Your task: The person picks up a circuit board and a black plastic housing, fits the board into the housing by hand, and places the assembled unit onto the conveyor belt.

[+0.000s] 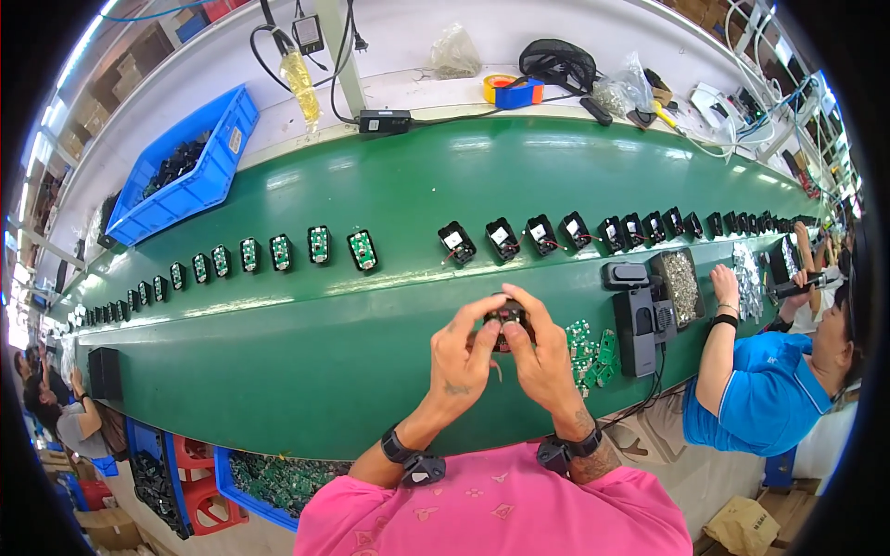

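Over the green table (278, 371), both of my hands hold a small black plastic housing (507, 317). My left hand (459, 357) grips its left side, and my right hand (542, 360) grips its right side. Both thumbs press on the housing's near face while the index fingers curl over its far edge. What lies under the thumbs is mostly hidden. Right of my right hand lies a loose pile of small green circuit boards (595, 357). Beyond my hands stand black housings with white parts and red wires (456, 241). Farther left are black housings with green boards (362, 250).
A dark grey corded device (636, 334) stands right of the boards, beside a tray of small metal parts (656, 278). A co-worker in a blue shirt (769, 385) sits at right. A blue crate (195, 171) stands far left; a blue bin of boards (222, 482) sits below the near edge.
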Action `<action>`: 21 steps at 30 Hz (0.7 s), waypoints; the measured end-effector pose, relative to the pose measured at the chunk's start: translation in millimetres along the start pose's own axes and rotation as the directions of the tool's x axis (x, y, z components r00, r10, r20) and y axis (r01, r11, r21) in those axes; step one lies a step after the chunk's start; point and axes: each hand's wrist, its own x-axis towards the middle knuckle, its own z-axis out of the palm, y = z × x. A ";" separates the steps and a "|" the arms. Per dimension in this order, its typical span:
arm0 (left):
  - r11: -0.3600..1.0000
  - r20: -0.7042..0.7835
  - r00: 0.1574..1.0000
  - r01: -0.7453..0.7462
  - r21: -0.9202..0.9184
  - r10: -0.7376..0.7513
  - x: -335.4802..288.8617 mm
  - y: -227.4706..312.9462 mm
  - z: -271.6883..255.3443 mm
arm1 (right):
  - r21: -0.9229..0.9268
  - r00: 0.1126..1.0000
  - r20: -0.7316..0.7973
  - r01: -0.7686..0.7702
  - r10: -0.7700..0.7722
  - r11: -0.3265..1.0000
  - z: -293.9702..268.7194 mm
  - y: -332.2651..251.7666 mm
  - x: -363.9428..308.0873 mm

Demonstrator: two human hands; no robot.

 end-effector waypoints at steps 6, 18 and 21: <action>0.994 -0.160 0.981 -0.105 0.038 0.109 13.4 -52.6 -21.5 | 0.257 0.979 0.103 -0.199 0.178 0.946 42.2 36.4 24.5; 0.848 -0.162 0.852 -0.439 0.297 0.498 0.0 -22.6 -29.7 | 0.004 0.906 0.091 0.415 -0.414 0.910 29.1 2.0 27.8; 0.770 -0.200 0.755 -0.552 0.320 0.625 1.3 -12.7 -15.2 | 0.007 0.849 0.009 0.528 -0.528 0.849 29.2 -1.8 19.7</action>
